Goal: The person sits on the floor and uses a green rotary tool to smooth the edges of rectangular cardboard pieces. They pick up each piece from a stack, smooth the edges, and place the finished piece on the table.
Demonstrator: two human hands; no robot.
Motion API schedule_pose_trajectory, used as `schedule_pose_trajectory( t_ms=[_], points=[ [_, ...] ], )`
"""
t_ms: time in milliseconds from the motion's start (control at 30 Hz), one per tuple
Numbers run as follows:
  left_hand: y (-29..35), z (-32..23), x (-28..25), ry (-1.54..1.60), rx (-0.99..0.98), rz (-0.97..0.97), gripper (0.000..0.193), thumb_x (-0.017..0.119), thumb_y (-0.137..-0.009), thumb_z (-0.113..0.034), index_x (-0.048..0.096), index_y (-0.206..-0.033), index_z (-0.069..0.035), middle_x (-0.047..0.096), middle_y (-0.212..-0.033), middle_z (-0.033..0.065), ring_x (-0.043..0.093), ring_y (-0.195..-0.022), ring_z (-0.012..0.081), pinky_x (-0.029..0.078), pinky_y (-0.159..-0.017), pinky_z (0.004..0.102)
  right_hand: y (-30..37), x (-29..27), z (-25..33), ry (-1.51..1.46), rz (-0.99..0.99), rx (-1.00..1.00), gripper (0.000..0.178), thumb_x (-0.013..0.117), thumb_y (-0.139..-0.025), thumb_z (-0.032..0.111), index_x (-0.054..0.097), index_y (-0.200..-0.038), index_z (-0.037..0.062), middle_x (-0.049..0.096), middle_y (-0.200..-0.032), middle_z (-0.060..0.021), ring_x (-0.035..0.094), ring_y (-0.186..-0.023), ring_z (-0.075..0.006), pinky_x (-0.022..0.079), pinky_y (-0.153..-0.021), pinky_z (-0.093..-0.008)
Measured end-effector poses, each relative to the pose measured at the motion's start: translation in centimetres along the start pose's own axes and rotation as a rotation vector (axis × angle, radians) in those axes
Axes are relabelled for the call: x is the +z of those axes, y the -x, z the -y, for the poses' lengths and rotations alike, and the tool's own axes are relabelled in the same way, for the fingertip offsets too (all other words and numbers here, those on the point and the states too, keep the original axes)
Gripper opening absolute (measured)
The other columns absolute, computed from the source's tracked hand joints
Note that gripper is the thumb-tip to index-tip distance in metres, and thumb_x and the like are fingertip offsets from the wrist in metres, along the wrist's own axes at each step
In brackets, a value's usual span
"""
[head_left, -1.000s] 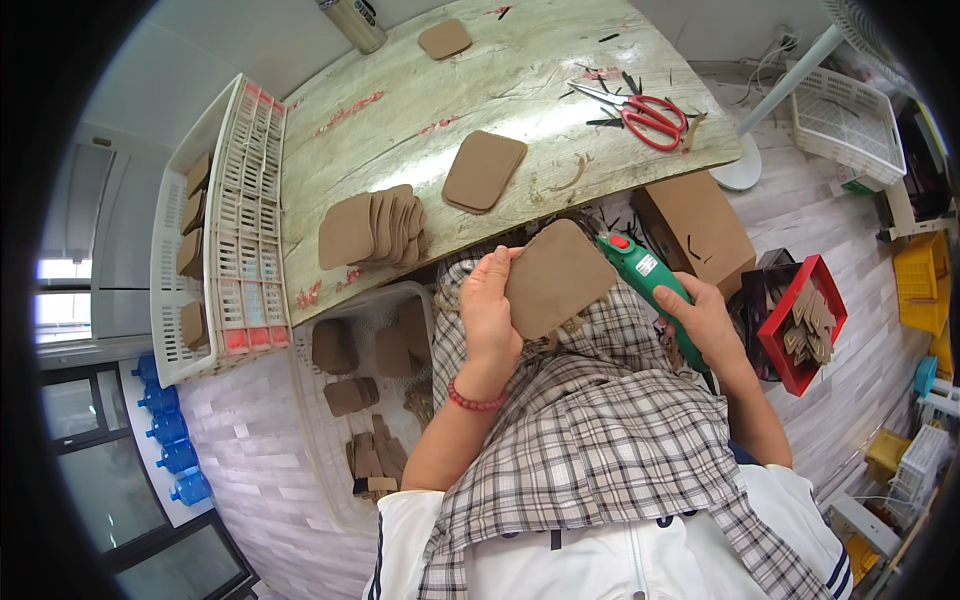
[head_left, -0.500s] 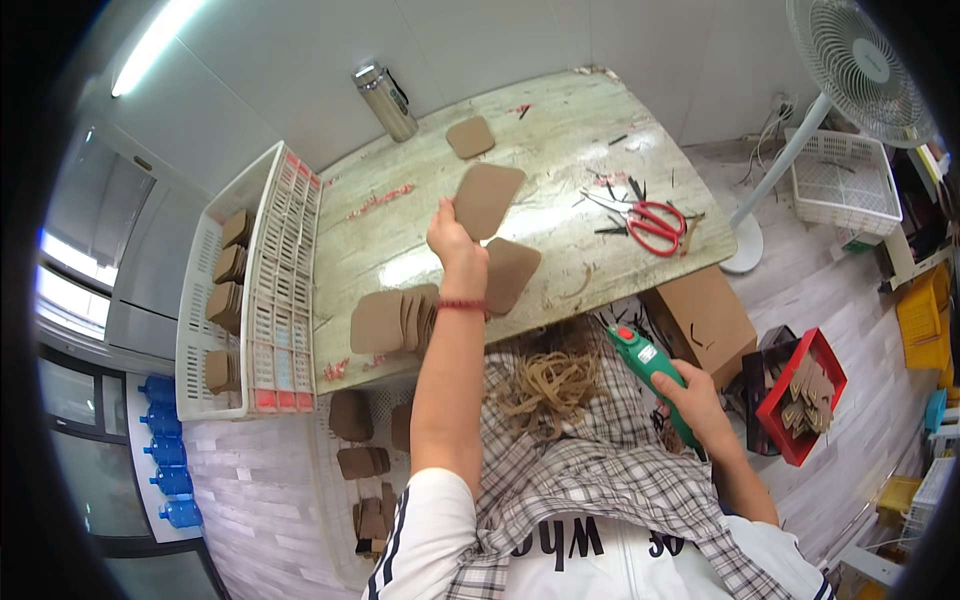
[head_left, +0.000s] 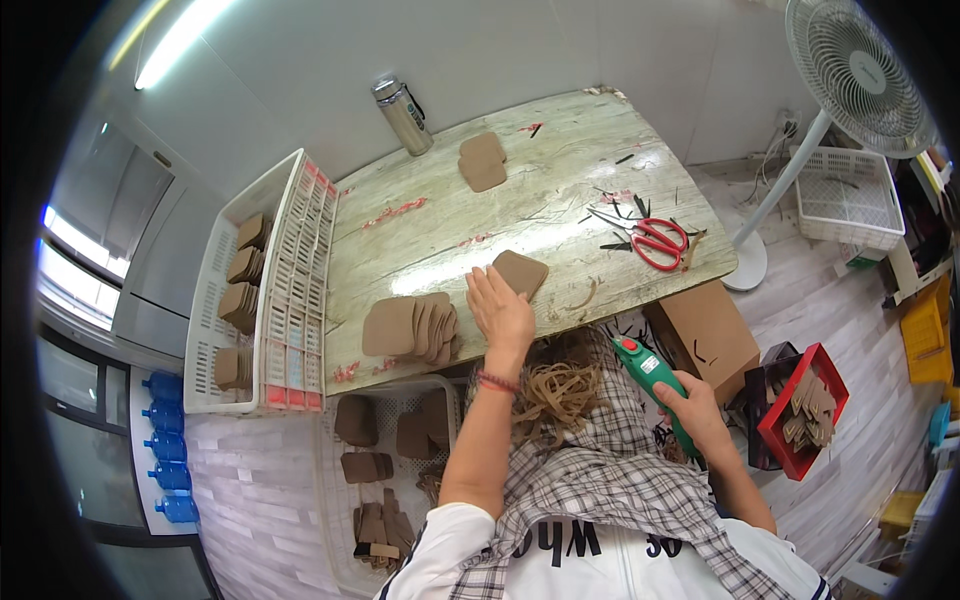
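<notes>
Near the table's front edge, my left hand lies with fingers stretched out and close together, at the left side of a brown rounded square pad. It grips nothing that I can see. My right hand is wrapped round a green handheld electric cutter with a red button, its tip pointing toward the table edge. Left of my left hand, a fanned row of brown pads rests on the table. Two overlapping brown pads lie farther back. A heap of tan trimmed strips sits on my checked apron.
Red-handled scissors lie among dark scraps on the table. A steel flask stands at the back. A white crate holding pads is on the left, another crate below. At right are a cardboard box, red tray and fan.
My left hand has let go of a pad, now lying on the far one, and has come back to the pad near the front edge. My right hand still holds the cutter.
</notes>
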State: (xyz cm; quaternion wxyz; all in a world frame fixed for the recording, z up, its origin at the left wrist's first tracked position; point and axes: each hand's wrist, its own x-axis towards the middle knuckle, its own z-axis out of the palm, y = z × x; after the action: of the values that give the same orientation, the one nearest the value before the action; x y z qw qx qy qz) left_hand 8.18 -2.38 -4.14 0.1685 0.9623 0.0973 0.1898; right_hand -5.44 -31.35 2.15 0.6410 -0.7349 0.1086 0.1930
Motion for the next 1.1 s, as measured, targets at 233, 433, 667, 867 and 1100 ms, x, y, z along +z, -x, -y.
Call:
schedule_pose_trajectory(
  t_ms=[233, 433, 667, 867, 1100],
  points=[
    [0.8, 1.0, -0.7, 0.177, -0.114, 0.062, 0.061, 0.071, -0.078, -0.015, 0.043, -0.128, 0.005, 0.046, -0.127, 0.0219, 0.036, -0.128, 0.0391, 0.025, -0.109, 0.0491, 0.0, 0.6, -1.3, 0.02, 0.003, -0.041, 0.036, 0.069, -0.087, 0.028, 0.064, -0.105, -0.0027, 0.061, -0.072, -0.0027, 0.054, -0.059, -0.0075, 0.045, -0.054, -0.0254],
    [1.0, 2.3, 0.0, 0.129, -0.006, -0.074, 0.065, 0.076, -0.074, -0.013, 0.045, -0.13, -0.001, 0.047, -0.126, 0.0152, 0.039, -0.124, 0.0345, 0.029, -0.106, 0.046, 0.3, 1.3, -1.6, 0.034, 0.0, -0.06, 0.036, 0.069, -0.087, 0.027, 0.064, -0.106, -0.0023, 0.061, -0.072, -0.0026, 0.054, -0.058, -0.0073, 0.045, -0.052, -0.0252],
    [0.6, 2.1, -1.2, 0.302, 0.004, -0.17, 0.048, 0.079, -0.069, -0.009, 0.053, -0.108, 0.0, 0.051, -0.106, 0.0124, 0.048, -0.102, 0.0286, 0.042, -0.087, 0.0405, 0.5, 1.6, -1.5, 0.025, 0.004, -0.074, 0.035, 0.069, -0.087, 0.026, 0.064, -0.106, -0.0023, 0.06, -0.072, -0.0024, 0.054, -0.058, -0.0074, 0.045, -0.053, -0.0251],
    [1.7, 3.0, -0.8, 1.123, -0.258, 0.012, 0.02, 0.073, -0.079, -0.005, 0.055, -0.088, -0.003, 0.062, -0.084, 0.003, 0.057, -0.077, 0.0126, 0.046, -0.073, 0.0293, 0.7, 2.1, -0.9, 0.037, 0.001, -0.087, 0.034, 0.069, -0.087, 0.026, 0.064, -0.106, -0.0023, 0.061, -0.073, -0.0024, 0.054, -0.058, -0.0076, 0.045, -0.054, -0.025],
    [3.8, -0.5, -3.5, 2.033, -0.559, 0.032, 0.031, 0.061, -0.088, 0.003, 0.05, -0.117, -0.001, 0.062, -0.112, 0.0093, 0.062, -0.101, 0.0213, 0.051, -0.093, 0.0361, 0.7, 3.0, 0.8, 0.043, -0.03, -0.149, 0.031, 0.069, -0.087, 0.024, 0.064, -0.105, -0.002, 0.059, -0.071, -0.0012, 0.053, -0.058, -0.006, 0.044, -0.053, -0.024]
  ],
)
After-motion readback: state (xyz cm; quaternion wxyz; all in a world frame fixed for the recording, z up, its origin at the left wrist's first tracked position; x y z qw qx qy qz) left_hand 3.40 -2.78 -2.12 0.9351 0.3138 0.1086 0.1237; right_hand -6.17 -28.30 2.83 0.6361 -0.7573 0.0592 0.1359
